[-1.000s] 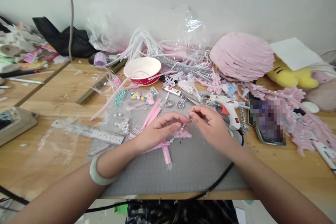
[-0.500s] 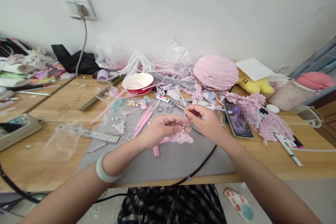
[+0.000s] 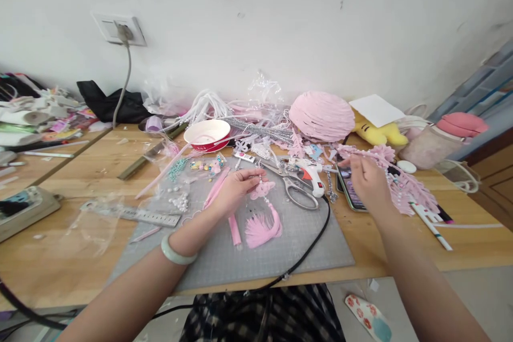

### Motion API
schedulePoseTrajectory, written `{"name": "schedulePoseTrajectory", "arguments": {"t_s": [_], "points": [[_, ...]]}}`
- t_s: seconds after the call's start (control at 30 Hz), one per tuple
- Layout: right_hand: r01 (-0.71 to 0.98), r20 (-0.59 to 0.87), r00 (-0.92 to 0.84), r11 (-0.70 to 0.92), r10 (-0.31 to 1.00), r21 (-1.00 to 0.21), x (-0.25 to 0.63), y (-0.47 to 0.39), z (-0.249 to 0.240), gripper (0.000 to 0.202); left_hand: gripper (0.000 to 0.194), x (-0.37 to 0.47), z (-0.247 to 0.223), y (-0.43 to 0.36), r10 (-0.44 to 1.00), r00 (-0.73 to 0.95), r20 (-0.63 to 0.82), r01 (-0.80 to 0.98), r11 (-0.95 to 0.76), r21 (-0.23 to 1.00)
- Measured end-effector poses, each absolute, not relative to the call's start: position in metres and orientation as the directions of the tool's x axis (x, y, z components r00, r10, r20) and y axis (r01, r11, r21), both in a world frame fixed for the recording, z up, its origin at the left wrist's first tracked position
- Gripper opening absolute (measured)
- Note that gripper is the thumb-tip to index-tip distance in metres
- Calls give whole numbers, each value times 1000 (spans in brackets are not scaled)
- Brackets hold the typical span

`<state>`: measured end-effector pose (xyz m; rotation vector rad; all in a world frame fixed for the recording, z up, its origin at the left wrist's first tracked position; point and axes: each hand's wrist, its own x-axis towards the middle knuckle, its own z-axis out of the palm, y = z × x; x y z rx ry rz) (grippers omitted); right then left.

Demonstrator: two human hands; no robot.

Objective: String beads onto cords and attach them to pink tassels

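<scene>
My left hand (image 3: 234,192), with a pale green bangle on its wrist, pinches the top of a beaded pendant (image 3: 263,189) that has a pink petal-like piece. Below it a pink tassel (image 3: 262,231) rests on the grey cutting mat (image 3: 316,248). Over the phone (image 3: 356,196) at the right, my right hand (image 3: 369,181) has its fingers pinched together. Whatever they may hold is too small to make out. Between my hands lie grey-handled scissors (image 3: 298,192) and a white glue gun (image 3: 315,177).
Left of the mat's middle are loose white beads (image 3: 180,200), turquoise beads (image 3: 176,169) and a metal ruler (image 3: 148,215). Behind stand a red-and-white bowl (image 3: 207,136) and a pink bundle (image 3: 321,116). A black cable (image 3: 308,251) crosses the mat's front right.
My hands have parted. The right moved away to the right, over the phone; the left shifted slightly left with the pendant. The scissors, glue gun and tassel now show; the view tilted up a little.
</scene>
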<state>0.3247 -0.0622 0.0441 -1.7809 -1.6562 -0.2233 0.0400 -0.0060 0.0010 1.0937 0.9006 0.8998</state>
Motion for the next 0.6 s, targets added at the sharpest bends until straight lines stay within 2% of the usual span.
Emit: {"name": "schedulePoseTrajectory", "arguments": {"t_s": [0.13,0.27,0.6], "points": [[954,533,229,-80,815,-288,375,-62,19,41,35,35,0,-4,947,299,-120,-105,158,982],[960,515,233,-111,825,-257,390,-63,5,39,37,34,1,-5,962,258,-91,-66,112,992],[930,599,334,-151,728,-335,388,-70,3,51,32,36,-3,-5,980,194,-50,-15,54,998]]}}
